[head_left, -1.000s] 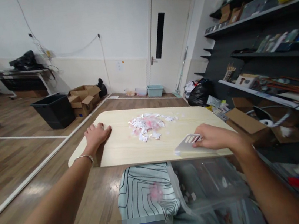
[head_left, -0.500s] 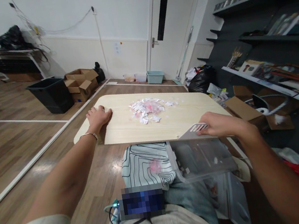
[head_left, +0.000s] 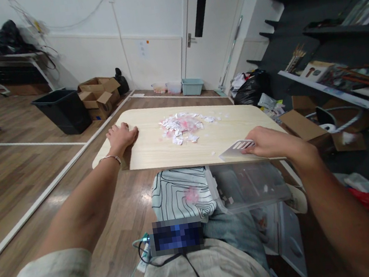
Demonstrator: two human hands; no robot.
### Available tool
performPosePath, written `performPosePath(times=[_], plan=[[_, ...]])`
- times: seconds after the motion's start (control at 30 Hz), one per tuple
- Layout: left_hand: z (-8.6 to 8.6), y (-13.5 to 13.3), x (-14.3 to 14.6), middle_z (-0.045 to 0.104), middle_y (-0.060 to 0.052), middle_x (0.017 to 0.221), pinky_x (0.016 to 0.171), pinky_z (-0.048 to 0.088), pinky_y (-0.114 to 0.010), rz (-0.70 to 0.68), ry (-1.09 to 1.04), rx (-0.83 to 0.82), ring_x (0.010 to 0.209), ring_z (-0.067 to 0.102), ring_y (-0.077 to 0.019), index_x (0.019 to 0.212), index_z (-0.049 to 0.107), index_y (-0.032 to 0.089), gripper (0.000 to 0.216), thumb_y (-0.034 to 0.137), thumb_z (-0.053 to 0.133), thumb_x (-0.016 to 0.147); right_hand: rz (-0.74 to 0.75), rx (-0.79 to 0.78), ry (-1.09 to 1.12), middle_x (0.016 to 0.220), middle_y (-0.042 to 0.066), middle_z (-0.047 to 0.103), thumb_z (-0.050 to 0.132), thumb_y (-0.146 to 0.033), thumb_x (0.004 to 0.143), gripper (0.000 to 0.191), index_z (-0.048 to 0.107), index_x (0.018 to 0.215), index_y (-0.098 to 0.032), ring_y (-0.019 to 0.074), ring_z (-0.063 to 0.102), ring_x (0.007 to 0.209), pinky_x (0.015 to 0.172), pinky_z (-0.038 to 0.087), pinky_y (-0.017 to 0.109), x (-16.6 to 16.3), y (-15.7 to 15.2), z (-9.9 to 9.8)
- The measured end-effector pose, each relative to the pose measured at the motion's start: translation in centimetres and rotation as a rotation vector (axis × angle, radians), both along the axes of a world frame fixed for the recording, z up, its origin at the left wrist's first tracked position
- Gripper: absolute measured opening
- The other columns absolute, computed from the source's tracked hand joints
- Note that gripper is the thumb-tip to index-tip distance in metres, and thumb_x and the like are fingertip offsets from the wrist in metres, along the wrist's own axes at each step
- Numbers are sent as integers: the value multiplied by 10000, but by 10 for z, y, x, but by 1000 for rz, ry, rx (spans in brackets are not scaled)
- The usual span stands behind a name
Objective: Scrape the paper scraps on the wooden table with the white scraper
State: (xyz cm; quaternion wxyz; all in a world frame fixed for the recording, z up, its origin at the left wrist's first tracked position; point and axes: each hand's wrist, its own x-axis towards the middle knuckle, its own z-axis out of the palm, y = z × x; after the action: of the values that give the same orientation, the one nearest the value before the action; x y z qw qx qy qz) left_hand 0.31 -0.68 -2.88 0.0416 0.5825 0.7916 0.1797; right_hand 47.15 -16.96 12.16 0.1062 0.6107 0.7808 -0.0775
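My left hand (head_left: 122,137) lies on the left part of the pale wooden tabletop (head_left: 152,155), fingers and thumb apart, holding nothing. Near the front edge, at the right, my right hand (head_left: 268,142) is closed around a white scraper (head_left: 236,148) with slots in it. The blade of the scraper rests low against the wood, slightly tilted. A loose pile of torn white paper scraps (head_left: 183,127), tinted pink in places, is spread over the middle of the tabletop, beyond both hands. One tiny scrap (head_left: 213,153) sits just left of the scraper.
Below the front edge, a clear plastic bin (head_left: 250,184) stands at my lap beside a patterned cloth (head_left: 175,195) with a pink stain. A black bin (head_left: 63,112) and cardboard boxes (head_left: 100,95) are on the floor at left. Shelves (head_left: 329,84) line the right.
The view has tipped down slightly. The scraper in my right hand has shifted a little inward from the front edge, and a tiny scrap shows beside it. My left hand stays in place.
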Motion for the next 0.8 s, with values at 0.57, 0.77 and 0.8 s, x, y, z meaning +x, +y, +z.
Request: performPosePath(times=[0.57, 0.77, 0.8], plan=[[4, -2, 1, 586, -430, 1780, 1366, 411, -677, -8, 6, -22, 1658, 556, -584, 1695, 670, 25, 858, 588, 436, 1092, -50, 135, -20, 807, 131, 838, 711, -354, 1093, 319, 871, 856, -213, 293, 771, 833, 739, 421, 364, 9, 2, -12], [-1, -2, -4, 610, -423, 1766, 1348, 422, -685, -16, 29, -3, 1648, 569, -581, 1691, 683, 47, 836, 592, 430, 1110, -13, 157, -150, 1073, 183, 935, 664, -313, 1113, 323, 966, 1072, -205, 310, 844, 975, 768, 430, 365, -7, 8, -19], [-1, -2, -3, 612, -427, 1763, 1348, 422, -682, -20, 32, -6, 1650, 572, -581, 1695, 678, 41, 838, 589, 427, 1114, -10, 155, -146, 1062, 179, 935, 662, -318, 1112, 328, 969, 1073, -209, 310, 842, 969, 767, 431, 364, -7, 8, -20]])
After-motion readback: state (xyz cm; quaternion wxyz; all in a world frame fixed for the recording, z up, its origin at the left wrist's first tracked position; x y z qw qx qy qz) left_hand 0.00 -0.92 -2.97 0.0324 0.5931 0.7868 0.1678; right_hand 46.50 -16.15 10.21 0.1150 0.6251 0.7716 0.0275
